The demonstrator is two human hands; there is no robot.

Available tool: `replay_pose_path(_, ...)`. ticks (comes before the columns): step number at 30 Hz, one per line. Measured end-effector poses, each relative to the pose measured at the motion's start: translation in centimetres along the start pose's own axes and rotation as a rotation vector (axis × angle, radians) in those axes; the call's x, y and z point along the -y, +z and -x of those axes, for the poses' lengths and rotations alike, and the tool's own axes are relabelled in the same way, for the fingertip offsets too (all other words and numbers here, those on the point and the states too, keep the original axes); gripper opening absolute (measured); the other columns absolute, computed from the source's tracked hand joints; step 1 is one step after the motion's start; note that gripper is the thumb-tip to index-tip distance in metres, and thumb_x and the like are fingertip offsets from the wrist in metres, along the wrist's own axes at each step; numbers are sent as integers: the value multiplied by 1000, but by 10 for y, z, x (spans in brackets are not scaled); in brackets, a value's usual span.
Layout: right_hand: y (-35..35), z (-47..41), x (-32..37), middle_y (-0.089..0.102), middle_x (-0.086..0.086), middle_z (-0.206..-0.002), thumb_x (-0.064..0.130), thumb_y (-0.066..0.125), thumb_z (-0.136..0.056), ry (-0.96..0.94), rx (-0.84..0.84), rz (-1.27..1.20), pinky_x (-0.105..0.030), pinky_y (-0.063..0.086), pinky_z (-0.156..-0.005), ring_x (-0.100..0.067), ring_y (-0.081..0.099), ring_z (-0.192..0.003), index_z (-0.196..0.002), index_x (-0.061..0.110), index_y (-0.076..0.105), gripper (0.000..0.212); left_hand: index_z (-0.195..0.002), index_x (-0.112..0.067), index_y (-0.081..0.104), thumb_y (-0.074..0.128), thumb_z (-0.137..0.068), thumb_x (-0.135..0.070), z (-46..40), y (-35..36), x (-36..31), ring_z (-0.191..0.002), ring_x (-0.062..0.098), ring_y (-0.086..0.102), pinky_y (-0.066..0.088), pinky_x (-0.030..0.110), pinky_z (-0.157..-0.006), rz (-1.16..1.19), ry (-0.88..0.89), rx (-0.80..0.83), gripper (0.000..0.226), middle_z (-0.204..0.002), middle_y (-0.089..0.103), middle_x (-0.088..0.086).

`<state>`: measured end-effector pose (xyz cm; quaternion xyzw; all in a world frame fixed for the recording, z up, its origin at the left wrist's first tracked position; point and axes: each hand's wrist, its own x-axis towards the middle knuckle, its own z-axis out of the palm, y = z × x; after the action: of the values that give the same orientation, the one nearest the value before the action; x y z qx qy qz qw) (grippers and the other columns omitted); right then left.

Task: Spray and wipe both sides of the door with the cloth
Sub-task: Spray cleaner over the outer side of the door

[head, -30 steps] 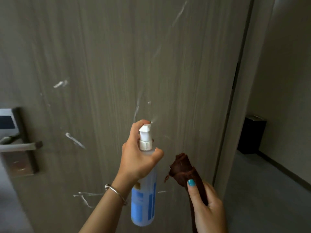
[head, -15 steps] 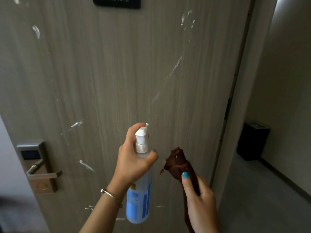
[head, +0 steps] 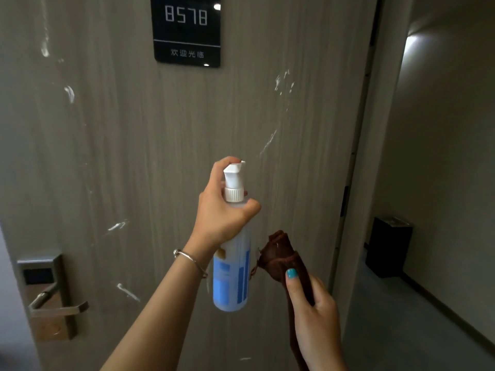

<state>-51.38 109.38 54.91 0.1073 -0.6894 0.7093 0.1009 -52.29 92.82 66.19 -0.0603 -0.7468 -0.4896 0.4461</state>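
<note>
Black bin (head: 389,246) by corridor wall; bracelet (head: 190,261) on wrist.

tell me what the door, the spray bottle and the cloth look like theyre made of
Door: likely wood-grain laminate or veneer, matte grey-beige with fine vertical streaks.
Spray bottle: translucent plastic body with a blue label, opaque white plastic pump with a ribbed collar.
Cloth: soft brown fabric, possibly microfibre; it bunches and folds, no shine.

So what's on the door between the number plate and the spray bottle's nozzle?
In the head view, only bare door between number plate and spray bottle; white streaks lie off to the right.
</note>
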Motion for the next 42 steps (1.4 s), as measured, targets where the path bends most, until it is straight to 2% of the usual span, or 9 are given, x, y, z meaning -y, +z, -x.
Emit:
replay_pose_path(6, 15, -7, 14, 69, 21, -94, 56, 59, -75, -53, -50, -66, -18, 43, -74, 4, 62, -91, -85, 46, 66, 16, -118, -42, 51, 69, -65, -18, -38, 3, -3, -94, 22, 68, 58, 41, -75, 90, 31, 54, 62, -90, 65, -16)
replay_pose_path(9, 22, -14, 17, 71, 20, -95, 63, 59, -66, -70, -79, -95, -20, 45, -77, 5, 64, -91, -85, 46, 70, 28, -116, -44, 50, 68, -64, -19, -55, 7, -9, -92, 24, 67, 57, 40, -74, 97, 74, 80, 60, -85, 61, -26)
replay_pose_path(13, 25, -23, 26, 72, 21, -92, 39, 67, -81, -102, -120, -140, -13, 47, -76, 10, 64, -87, -85, 44, 69, 7, -112, -41, 50, 68, -63, -21, -78, 15, -22, -86, 30, 64, 55, 42, -74, 90, 119, 133, 57, -87, 65, 2)
replay_pose_path(16, 23, -32, 33, 70, 17, -93, 49, 64, -74, -89, -154, -110, -25, 46, -81, 0, 64, -90, -83, 44, 66, 11, -110, -41, 51, 67, -62, -21, -93, 22, -31, -72, 26, 61, 54, 37, -71, 89, 152, 158, 54, -81, 66, 12)
replay_pose_path(20, 17, -48, 37, 70, 11, -93, 43, 64, -82, -92, -174, -93, -23, 44, -73, -6, 63, -91, -86, 42, 65, 5, -111, -43, 50, 68, -65, -19, -113, 27, -38, -65, 12, 58, 53, 33, -70, 133, 175, 125, 55, -70, 64, 0)
replay_pose_path(27, 2, -70, 38, 69, 8, -92, 36, 66, -86, -122, -190, -75, -29, 44, -76, -11, 63, -91, -84, 42, 63, 7, -117, -46, 52, 69, -62, -24, -137, 36, -47, -96, 11, 69, 58, 42, -84, 168, 197, 92, 61, -97, 67, -10)
replay_pose_path(34, -10, -88, 40, 71, 11, -94, 42, 65, -82, -159, -170, -114, -25, 44, -77, -7, 64, -93, -83, 43, 66, 2, -111, -38, 52, 70, -64, -21, -148, 46, -49, -70, 15, 64, 56, 38, -71, 108, 243, 57, 53, -74, 63, -6)
replay_pose_path(36, -12, -92, 39, 70, 12, -97, 51, 62, -72, -169, -158, -119, -27, 44, -81, -6, 63, -95, -85, 43, 66, 16, -110, -39, 51, 70, -64, -20, -153, 47, -49, -63, 15, 59, 56, 41, -69, 107, 254, 32, 53, -68, 62, -3)
replay_pose_path(42, -20, -109, 38, 70, 13, -88, 52, 62, -66, -172, -135, -115, -24, 42, -75, -7, 62, -91, -83, 41, 65, 20, -115, -41, 52, 70, -65, -20, -166, 49, -58, -72, 12, 66, 57, 39, -76, 91, 246, 28, 56, -78, 68, -4)
